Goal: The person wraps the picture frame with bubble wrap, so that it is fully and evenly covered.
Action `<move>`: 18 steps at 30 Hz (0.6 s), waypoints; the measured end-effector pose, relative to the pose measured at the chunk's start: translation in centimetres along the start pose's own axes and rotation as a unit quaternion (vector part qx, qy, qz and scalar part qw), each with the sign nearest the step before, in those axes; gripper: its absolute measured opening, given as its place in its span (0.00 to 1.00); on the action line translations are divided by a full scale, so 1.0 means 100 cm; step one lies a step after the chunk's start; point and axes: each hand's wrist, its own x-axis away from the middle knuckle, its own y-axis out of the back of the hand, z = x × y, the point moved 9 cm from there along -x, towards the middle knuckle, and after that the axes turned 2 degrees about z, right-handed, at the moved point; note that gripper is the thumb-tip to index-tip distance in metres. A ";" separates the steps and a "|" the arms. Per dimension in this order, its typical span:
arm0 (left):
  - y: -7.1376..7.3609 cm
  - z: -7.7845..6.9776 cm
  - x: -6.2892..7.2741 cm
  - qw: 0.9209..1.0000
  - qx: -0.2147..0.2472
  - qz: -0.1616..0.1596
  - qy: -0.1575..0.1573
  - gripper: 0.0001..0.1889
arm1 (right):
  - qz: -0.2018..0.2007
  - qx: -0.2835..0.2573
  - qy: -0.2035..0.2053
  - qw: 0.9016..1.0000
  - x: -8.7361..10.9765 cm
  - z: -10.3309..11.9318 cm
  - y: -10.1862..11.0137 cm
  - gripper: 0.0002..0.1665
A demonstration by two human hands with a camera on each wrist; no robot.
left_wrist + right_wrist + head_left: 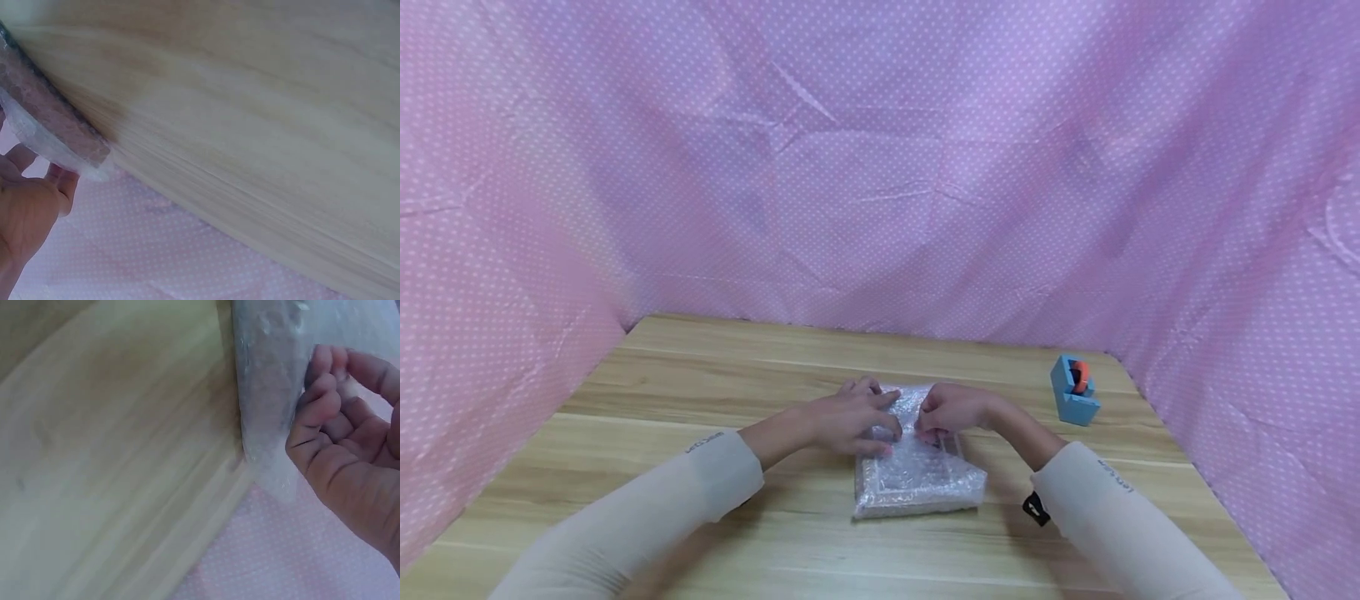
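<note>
A flat, box-like package in clear bubble wrap [917,479] lies on the wooden table, its contents blurred by the wrap. My left hand [853,419] rests on the package's left side with fingers spread. In the left wrist view, the fingers of that hand [31,200] touch the wrapped edge. My right hand [955,410] is at the package's upper right, fingers curled and fingertips pinching at the wrap. The right wrist view shows that hand [350,437] with thumb and fingertips together against the bubble wrap [272,381]; what lies between the fingertips is hidden.
A blue tape dispenser [1075,404] with an orange roll [1081,377] stands at the table's right rear. Pink polka-dot cloth [865,208] hangs behind and beside the wooden table [700,383]. A small black object [1036,508] shows at the right sleeve.
</note>
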 end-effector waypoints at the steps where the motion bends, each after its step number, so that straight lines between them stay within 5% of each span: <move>1: 0.000 0.000 0.000 1.000 -0.001 0.000 0.000 0.19 | 0.003 0.017 -0.005 1.000 0.001 0.000 0.001 0.17; 9: 0.000 -0.002 -0.002 1.000 0.003 0.005 0.000 0.18 | -0.014 0.177 -0.046 0.983 0.002 0.004 0.006 0.21; 18: -0.001 0.000 -0.001 1.000 0.002 0.006 0.010 0.19 | -0.081 0.232 -0.118 0.962 0.007 -0.017 0.017 0.25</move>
